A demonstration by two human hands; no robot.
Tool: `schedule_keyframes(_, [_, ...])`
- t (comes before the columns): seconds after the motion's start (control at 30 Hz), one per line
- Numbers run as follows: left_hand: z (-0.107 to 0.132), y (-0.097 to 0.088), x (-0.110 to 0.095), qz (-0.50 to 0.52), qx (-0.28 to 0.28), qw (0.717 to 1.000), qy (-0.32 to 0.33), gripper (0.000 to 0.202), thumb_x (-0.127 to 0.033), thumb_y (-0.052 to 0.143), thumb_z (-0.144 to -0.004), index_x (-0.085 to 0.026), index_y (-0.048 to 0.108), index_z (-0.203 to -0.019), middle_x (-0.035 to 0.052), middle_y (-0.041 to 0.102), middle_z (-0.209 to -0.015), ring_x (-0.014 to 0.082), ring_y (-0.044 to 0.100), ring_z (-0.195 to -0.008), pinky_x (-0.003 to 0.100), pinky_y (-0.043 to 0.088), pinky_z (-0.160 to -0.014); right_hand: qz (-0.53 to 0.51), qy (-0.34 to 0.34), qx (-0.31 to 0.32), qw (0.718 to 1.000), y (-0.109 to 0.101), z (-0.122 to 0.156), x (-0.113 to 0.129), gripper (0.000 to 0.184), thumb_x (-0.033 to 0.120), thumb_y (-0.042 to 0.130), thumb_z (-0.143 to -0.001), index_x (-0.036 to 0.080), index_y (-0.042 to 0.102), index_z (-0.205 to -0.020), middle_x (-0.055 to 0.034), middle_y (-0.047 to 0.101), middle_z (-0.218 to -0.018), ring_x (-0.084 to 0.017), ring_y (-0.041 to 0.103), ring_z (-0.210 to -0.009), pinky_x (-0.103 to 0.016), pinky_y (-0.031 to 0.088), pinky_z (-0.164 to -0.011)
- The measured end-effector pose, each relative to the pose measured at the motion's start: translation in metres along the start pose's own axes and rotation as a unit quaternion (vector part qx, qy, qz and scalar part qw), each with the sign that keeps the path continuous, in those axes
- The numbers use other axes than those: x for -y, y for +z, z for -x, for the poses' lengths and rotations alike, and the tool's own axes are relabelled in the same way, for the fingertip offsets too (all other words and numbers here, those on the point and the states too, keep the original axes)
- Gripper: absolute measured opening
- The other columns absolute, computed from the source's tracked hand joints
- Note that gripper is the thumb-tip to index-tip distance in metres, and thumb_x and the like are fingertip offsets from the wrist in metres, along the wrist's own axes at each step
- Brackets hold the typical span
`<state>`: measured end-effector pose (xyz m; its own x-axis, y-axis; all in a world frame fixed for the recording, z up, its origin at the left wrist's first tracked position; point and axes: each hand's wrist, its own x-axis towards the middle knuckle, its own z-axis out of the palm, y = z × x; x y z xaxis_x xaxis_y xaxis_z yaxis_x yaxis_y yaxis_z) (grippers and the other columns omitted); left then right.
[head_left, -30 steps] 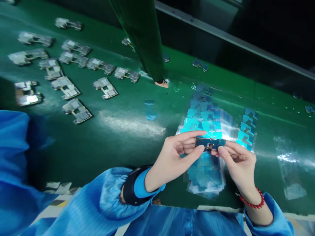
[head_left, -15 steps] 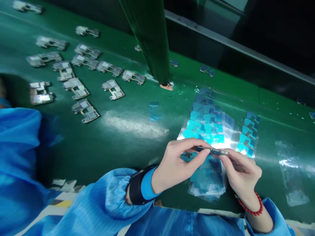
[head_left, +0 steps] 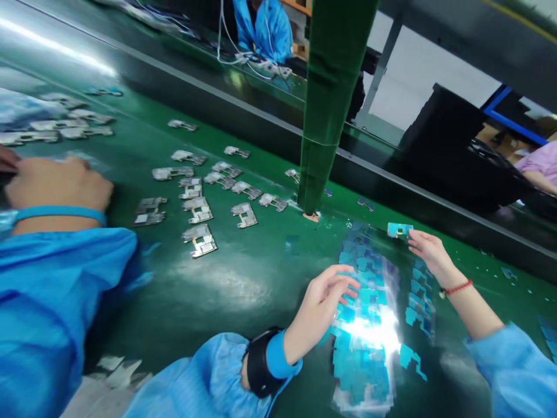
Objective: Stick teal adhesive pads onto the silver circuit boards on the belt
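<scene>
My right hand (head_left: 429,251) pinches a small circuit board (head_left: 399,230) by its right end, above the far part of the green work surface. The board's visible face looks bright blue with a notch in it. My left hand (head_left: 326,302), fingers loosely bent and apart, is over the left edge of a clear sheet of blue die-cut film pieces (head_left: 363,377); nothing shows in it. Glare hides part of that sheet. A narrower strip of blue film pieces (head_left: 420,287) lies to its right, below my right hand. One loose blue film piece (head_left: 412,360) is near the sheet's lower right.
A green post (head_left: 322,116) rises from the surface. Several bare circuit boards (head_left: 198,209) lie to the left. A co-worker's hand (head_left: 61,186) and blue sleeve are at far left. Behind the grey rail (head_left: 261,116) are cables and other people.
My hands have parted. The right hand has carried the board away to the far right, while the left has let go and opened. The view has tilted up, and a co-worker's hand has appeared.
</scene>
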<state>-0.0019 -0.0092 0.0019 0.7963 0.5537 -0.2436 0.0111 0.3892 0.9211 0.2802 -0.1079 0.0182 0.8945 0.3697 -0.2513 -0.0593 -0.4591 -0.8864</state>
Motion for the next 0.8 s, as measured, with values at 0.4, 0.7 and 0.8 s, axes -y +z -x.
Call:
schedule_keyframes(0.4, [-0.014, -0.010, -0.010, 0.063, -0.070, 0.994, 0.063, 0.021, -0.022, 0.054, -0.079, -0.013, 0.063, -0.095, 0.0067, 0.073, -0.081, 0.0153, 0.068, -0.068, 0.024, 0.049, -0.060, 0.234, -0.176, -0.150, 0.944, 0.015, -0.049, -0.018, 0.037, 0.030, 0.064, -0.089, 0.015, 0.057, -0.122, -0.0119, 0.058, -0.126, -0.025, 0.060, -0.109, -0.050, 0.048, -0.095])
schedule_keyframes(0.7, [0.003, -0.012, -0.007, 0.002, -0.103, 0.956, 0.275, 0.011, -0.022, 0.054, -0.072, -0.018, 0.060, -0.064, -0.0059, 0.047, -0.038, 0.0092, 0.042, -0.036, 0.024, 0.035, -0.044, 0.229, -0.482, 0.208, 0.819, 0.163, 0.031, 0.017, 0.022, 0.032, 0.052, -0.093, 0.021, 0.068, -0.103, -0.0073, 0.072, -0.103, -0.021, 0.069, -0.092, -0.036, 0.055, -0.085])
schedule_keyframes(0.8, [0.003, -0.015, -0.005, -0.030, -0.114, 0.937, 0.329, 0.014, -0.020, 0.052, -0.074, -0.018, 0.060, -0.063, -0.0059, 0.045, -0.038, 0.0092, 0.041, -0.035, 0.024, 0.034, -0.044, 0.254, -0.522, 0.239, 0.779, 0.229, 0.040, 0.032, 0.027, 0.028, 0.057, -0.092, 0.019, 0.064, -0.116, -0.0104, 0.066, -0.123, -0.023, 0.062, -0.113, -0.038, 0.050, -0.097])
